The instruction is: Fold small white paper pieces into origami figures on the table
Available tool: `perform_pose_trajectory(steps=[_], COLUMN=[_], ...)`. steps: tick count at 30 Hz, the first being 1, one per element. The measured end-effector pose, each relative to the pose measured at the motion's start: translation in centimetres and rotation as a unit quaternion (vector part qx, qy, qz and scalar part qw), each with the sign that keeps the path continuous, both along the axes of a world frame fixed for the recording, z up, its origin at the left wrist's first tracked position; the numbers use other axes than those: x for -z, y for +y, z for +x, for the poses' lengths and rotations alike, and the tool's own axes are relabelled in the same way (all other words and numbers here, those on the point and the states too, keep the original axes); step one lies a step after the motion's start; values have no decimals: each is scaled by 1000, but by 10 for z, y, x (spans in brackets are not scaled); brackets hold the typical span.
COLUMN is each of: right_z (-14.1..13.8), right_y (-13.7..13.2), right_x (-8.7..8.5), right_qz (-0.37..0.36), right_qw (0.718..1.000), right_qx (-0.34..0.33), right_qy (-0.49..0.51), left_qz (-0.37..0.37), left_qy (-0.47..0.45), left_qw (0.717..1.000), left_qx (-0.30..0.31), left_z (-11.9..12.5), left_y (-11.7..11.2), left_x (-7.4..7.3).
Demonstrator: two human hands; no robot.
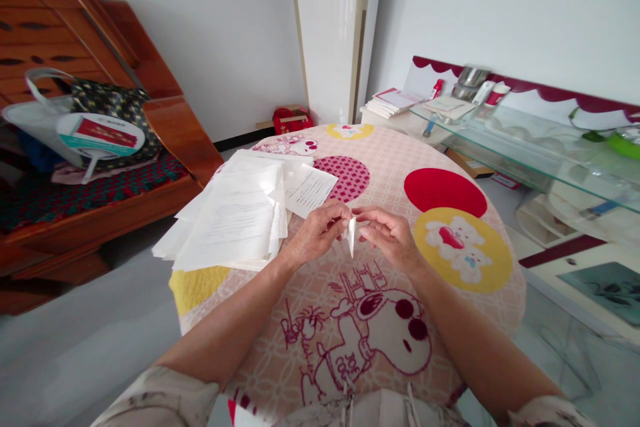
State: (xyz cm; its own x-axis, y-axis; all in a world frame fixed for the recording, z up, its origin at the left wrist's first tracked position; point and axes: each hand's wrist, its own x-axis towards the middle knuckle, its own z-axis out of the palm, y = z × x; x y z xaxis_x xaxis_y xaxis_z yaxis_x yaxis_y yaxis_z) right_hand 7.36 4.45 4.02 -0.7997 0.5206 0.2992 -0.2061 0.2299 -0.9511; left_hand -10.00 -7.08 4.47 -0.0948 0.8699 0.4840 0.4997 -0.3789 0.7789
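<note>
Both my hands meet over the middle of a round table (470,320) covered in a pink cartoon-print cloth. My left hand (320,232) and my right hand (389,232) are closed in pinches on a small folded piece of white paper (351,235), held upright between them just above the cloth. A loose stack of white printed sheets (235,213) lies on the table's left side, a little beyond my left hand.
A wooden bench (165,113) with bags and a round fan stands at the left. A tall white air conditioner (327,33) is against the far wall. A glass shelf unit (525,140) with books, cups and small items runs along the right.
</note>
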Motion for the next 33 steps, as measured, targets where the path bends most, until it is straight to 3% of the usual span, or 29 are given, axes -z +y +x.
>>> perform_pose_trajectory(steps=[12,17,21,27,33], right_z=[2,1,1,1,0], right_y=[-5,-6,-3,-2,-2], right_x=[-4,-5,-5,-6,-5], right_qz=[-50,-165,-186,-171,-189], right_qw=[997,982,979,983,981], right_qx=[-17,-62,-66,-48,-25], right_qy=[-59,-62,-48,-42,-37], left_qz=[-61,-125,-144,-123,-66], left_qy=[-14,-140,-237,-267,-261], left_qw=[998,981,956,948,959], left_qx=[5,45,92,117,85], left_z=[1,2,1,5,13], left_y=[-2,-3,0,3,5], left_x=[-2,0,4,9,11])
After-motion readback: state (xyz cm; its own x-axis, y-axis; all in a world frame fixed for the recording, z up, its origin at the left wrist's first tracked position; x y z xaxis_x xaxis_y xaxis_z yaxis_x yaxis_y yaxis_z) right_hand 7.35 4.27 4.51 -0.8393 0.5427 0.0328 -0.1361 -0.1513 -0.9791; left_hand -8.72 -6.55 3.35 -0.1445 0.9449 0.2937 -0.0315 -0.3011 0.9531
